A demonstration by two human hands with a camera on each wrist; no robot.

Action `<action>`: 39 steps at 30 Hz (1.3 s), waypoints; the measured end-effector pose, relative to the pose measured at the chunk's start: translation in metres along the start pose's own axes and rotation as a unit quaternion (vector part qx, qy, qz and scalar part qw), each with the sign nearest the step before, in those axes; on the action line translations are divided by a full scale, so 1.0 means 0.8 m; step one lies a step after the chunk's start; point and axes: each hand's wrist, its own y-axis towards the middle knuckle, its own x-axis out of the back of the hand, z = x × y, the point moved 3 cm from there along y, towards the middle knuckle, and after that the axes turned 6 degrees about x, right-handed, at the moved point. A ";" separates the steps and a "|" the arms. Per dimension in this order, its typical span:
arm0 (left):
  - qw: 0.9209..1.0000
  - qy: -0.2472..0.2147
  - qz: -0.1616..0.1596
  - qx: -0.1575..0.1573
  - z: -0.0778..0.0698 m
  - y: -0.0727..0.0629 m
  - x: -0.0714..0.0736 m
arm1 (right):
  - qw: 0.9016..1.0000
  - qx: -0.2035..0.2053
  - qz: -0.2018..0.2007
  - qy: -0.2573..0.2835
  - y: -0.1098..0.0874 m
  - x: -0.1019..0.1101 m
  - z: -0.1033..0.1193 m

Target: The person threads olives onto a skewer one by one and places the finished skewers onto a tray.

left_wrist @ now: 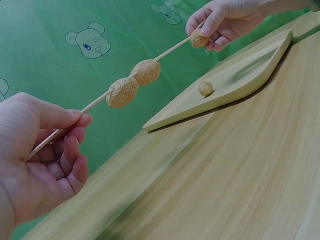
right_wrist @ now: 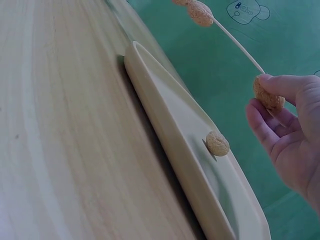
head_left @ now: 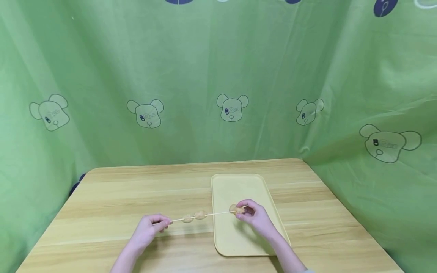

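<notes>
A thin wooden skewer (head_left: 220,213) stretches between the two hands above the table and tray. The left hand (head_left: 147,230) pinches its left end between thumb and fingers, as the left wrist view shows. Two brown, wrinkled, puffed balls sit side by side on the skewer, the nearer ball (left_wrist: 122,92) touching the farther ball (left_wrist: 146,72). At the skewer's far end, the right hand (head_left: 255,218) pinches another puffed ball (right_wrist: 268,94) where the stick meets it. One more loose ball (right_wrist: 217,143) lies on the pale yellow tray (head_left: 239,242), below the right hand.
The tray has a low raised rim and lies right of the middle of the wood-grain table (head_left: 112,204). A green curtain (head_left: 191,140) printed with bear heads hangs behind the table and along both sides.
</notes>
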 end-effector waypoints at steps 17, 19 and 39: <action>0.999 0.009 -0.035 0.011 -0.003 0.000 -0.005 | 0.999 -0.005 -0.034 0.012 0.004 -0.005 -0.002; 0.999 0.010 -0.037 0.007 -0.003 0.000 -0.006 | 0.999 0.004 -0.034 0.019 0.004 -0.005 -0.001; 0.999 -0.012 -0.029 -0.009 -0.009 0.004 -0.018 | 0.993 0.103 -0.026 0.052 0.006 -0.007 0.008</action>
